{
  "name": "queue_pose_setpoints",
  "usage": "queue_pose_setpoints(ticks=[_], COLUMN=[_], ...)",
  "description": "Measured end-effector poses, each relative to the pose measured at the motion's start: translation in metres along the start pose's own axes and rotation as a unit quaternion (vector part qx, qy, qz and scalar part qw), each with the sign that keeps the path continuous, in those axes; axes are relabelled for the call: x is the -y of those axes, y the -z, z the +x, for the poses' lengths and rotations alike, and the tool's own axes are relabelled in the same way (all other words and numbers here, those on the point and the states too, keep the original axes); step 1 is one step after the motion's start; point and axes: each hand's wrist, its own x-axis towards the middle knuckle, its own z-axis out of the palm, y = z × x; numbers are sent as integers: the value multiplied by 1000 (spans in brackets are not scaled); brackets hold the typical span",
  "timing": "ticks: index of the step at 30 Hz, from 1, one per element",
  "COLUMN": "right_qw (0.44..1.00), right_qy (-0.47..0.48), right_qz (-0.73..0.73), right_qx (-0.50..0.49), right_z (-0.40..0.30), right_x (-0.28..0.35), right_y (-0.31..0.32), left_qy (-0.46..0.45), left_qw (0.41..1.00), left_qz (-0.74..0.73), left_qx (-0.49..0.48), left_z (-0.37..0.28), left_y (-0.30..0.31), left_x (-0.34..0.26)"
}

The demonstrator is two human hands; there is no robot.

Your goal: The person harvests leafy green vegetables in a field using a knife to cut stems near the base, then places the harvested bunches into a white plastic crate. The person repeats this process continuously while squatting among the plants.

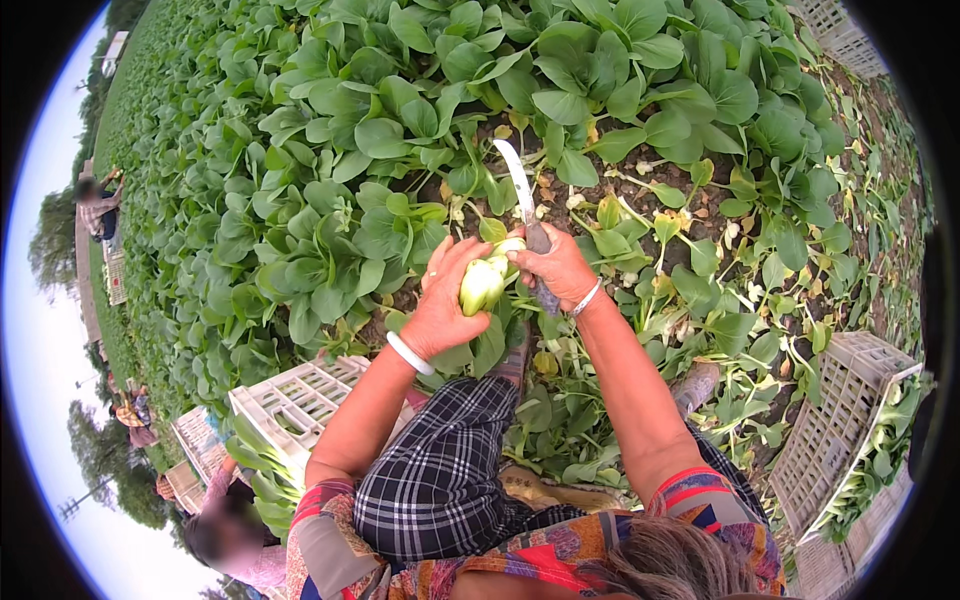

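My left hand (442,304) grips a bunch of bok choy (482,285), its pale bases turned up and its leaves hanging below the palm. In my right hand (559,266) is a curved harvesting knife (517,176), its grey, wrapped-looking handle lying across the fingers. The shiny blade points away from me, over the soil. My right thumb and fingertips meet the pale stem end of the bunch, close beside the left fingers. Uncut bok choy plants (382,217) stand just beyond both hands.
White plastic crates stand at my left (300,405) and right (832,435), both with bok choy. Trimmed leaves (697,255) litter the ground to the right. A nearby person (232,532) is at lower left; others work farther off. Another crate (844,37) sits at upper right.
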Motion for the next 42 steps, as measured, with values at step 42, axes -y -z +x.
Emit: queue_pose_setpoints(ticks=[42], right_qw=[900], right_qy=[-77], right_qz=[-429], right_qx=[-1], right_z=[101], right_x=[-105], right_y=[-28], left_qy=[220], left_qw=[908], left_qz=[344], left_qx=[93], left_z=[7], left_y=[-8], left_x=[99])
